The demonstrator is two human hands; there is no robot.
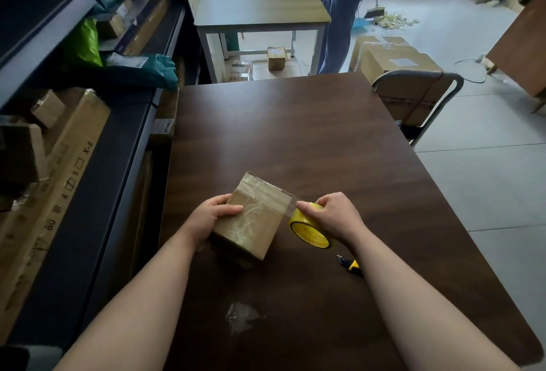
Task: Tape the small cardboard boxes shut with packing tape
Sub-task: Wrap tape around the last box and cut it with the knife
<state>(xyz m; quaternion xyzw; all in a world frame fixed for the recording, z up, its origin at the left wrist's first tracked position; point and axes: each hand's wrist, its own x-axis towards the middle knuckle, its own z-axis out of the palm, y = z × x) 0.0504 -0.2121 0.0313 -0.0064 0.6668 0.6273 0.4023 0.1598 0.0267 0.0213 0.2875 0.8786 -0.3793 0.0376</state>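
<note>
Brown small cardboard box (252,217) sits tilted on the dark wooden table (295,134), gripped by the left hand (211,217). The right hand (336,215) clutches the yellow packing tape roll (310,230) just beside it

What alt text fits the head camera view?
A person's left hand holds a small cardboard box at a dark wooden table while the right hand grips a yellow roll, clear tape stretched to the box. A yellow-handled cutter lies nearby.
</note>
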